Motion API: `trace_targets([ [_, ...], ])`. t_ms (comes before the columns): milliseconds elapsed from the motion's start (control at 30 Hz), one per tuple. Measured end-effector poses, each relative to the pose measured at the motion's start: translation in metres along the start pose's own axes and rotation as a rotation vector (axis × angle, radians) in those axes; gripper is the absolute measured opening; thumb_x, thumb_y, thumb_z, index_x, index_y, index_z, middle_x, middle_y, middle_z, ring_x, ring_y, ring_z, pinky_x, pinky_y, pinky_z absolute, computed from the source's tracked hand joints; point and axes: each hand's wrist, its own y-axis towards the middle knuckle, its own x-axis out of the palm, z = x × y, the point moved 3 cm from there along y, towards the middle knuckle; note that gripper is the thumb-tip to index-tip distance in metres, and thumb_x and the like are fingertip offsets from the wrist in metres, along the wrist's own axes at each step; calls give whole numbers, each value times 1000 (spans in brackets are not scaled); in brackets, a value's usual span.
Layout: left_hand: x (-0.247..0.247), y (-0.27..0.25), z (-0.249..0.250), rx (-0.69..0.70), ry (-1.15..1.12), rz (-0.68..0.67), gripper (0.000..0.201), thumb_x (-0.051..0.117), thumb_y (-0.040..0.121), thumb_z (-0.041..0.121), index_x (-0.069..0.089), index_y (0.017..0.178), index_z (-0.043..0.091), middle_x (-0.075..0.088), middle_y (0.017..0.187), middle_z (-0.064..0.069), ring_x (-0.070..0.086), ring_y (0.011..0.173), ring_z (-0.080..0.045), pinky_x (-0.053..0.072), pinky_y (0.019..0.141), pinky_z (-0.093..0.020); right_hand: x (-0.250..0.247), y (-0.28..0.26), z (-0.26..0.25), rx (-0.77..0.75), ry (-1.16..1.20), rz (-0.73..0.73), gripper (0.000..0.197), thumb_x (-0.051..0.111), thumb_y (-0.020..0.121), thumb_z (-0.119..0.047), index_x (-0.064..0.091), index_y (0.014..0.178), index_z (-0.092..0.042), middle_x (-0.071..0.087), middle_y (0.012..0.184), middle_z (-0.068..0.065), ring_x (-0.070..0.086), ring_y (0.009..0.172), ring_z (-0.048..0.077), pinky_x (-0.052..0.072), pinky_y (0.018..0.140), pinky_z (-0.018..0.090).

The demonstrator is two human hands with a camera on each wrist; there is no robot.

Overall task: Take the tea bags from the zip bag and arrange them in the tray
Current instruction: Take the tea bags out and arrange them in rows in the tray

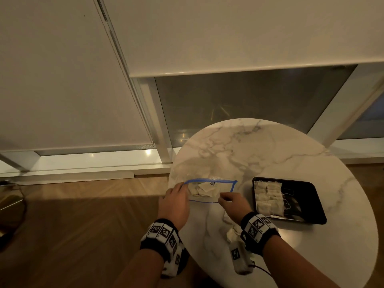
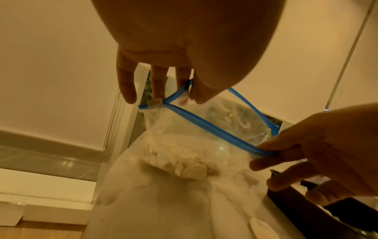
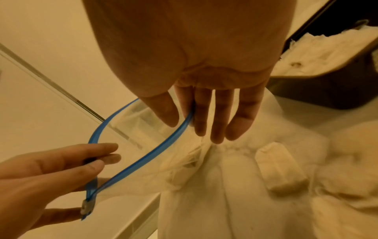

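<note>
A clear zip bag (image 1: 209, 190) with a blue zip rim (image 2: 206, 126) lies on the marble table, its mouth pulled open. Several tea bags (image 1: 204, 189) sit inside it. My left hand (image 1: 182, 188) pinches the rim's left end (image 2: 184, 90). My right hand (image 1: 223, 199) pinches the near side of the rim between thumb and forefinger (image 3: 187, 118). The black tray (image 1: 307, 196) stands to the right, with several tea bags (image 1: 268, 197) in rows along its left part. One loose tea bag (image 3: 280, 166) lies on the table under my right wrist.
The round marble table (image 1: 270, 146) stands by a window with white blinds. Wooden floor lies left of it, close to my left hand. Strings from the tea bags trail across the tray's dark middle (image 1: 287, 196).
</note>
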Motion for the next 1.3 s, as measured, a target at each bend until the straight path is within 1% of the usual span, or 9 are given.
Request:
trace_targets([
  [200,-14,10,-6,-77,-198,151,44,43,103,20,43,146,25,52,139,0,59,113,-24,55,93,-42,-14,-8,-12,-13,-56,100,28,54,94,-27,72,82,-9,70,80,10,66,80,26,50,69,30],
  [400,-14,6,6,-33,-349,154,53,44,101,8,36,151,22,46,144,-2,56,120,-20,50,102,-32,-5,-4,-3,85,-90,70,36,58,91,-32,64,123,-17,72,108,3,68,98,17,54,92,32],
  [600,-5,4,13,16,-303,94,64,50,97,5,29,153,26,39,149,3,49,129,-18,46,106,-31,8,-10,-42,-69,3,42,28,52,92,-18,68,115,-19,72,98,4,68,88,19,55,77,29],
  [733,4,-1,17,53,-296,17,71,48,93,-2,28,153,31,23,158,9,44,134,-20,47,107,-38,19,12,-63,8,248,-31,24,47,91,-10,70,101,-13,72,95,8,68,86,27,57,82,50],
  [833,7,-5,21,65,-266,-19,74,45,93,-3,23,156,29,13,163,8,37,139,-21,42,111,-36,25,32,-71,115,235,-57,17,49,95,-13,61,82,-15,67,110,17,63,96,28,53,94,44],
  [967,7,-8,22,104,-269,-1,76,50,90,0,24,155,29,17,163,7,45,133,-22,48,104,-35,15,24,-94,321,-35,-164,35,32,106,-21,51,130,-5,52,138,16,53,119,28,42,96,34],
  [1133,7,-2,18,78,-263,-16,72,50,92,3,25,155,27,18,163,7,45,132,-20,48,104,-35,13,30,-106,119,-683,-394,54,36,105,-18,16,153,-7,18,161,12,23,146,27,21,114,31],
  [1233,13,1,12,43,-279,-37,73,48,91,1,25,156,25,20,163,4,44,134,-21,45,106,-33,30,58,-106,103,-808,-427,46,42,103,-22,38,146,-6,39,151,16,43,133,31,30,112,40],
  [1300,21,3,7,42,-267,-28,76,50,89,0,25,156,24,25,162,2,50,129,-23,49,101,-33,43,73,-109,54,-787,-473,39,42,103,-19,47,139,-4,60,118,10,54,94,24,37,98,38],
])
